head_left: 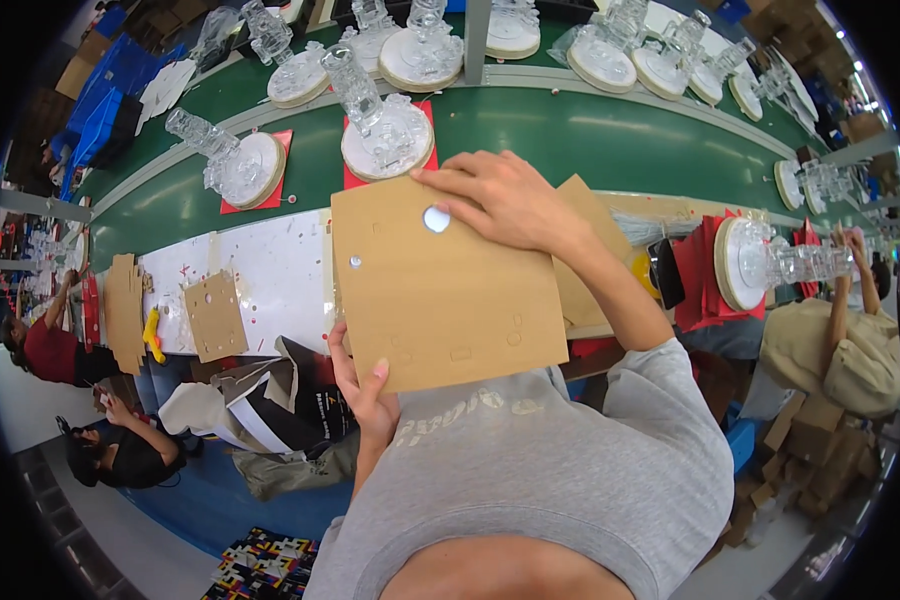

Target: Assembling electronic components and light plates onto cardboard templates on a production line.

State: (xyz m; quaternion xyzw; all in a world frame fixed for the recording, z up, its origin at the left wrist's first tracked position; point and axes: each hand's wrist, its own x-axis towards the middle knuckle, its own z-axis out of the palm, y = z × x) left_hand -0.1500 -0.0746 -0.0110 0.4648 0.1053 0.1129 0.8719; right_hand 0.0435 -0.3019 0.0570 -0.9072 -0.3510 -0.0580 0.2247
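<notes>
I hold a brown cardboard sheet (pixel 450 300) with a few small round holes flat in front of my chest. My left hand (pixel 362 385) grips its lower left edge, thumb on top. My right hand (pixel 500 198) grips its far edge, fingers spread over the top beside the largest hole. Under the sheet lies a second cardboard piece (pixel 585 290) on the white worktop (pixel 270 275). Just beyond the sheet a clear glass-like ornament on a round white base (pixel 385 135) stands on a red mat on the green conveyor belt (pixel 590 140).
More clear ornaments on round bases (pixel 240 165) line the belt and the far bench. A small holed cardboard piece (pixel 215 315) lies to my left. Other workers sit to the left (pixel 55 345) and to the right (pixel 840 350). Cardboard scraps litter the floor at right.
</notes>
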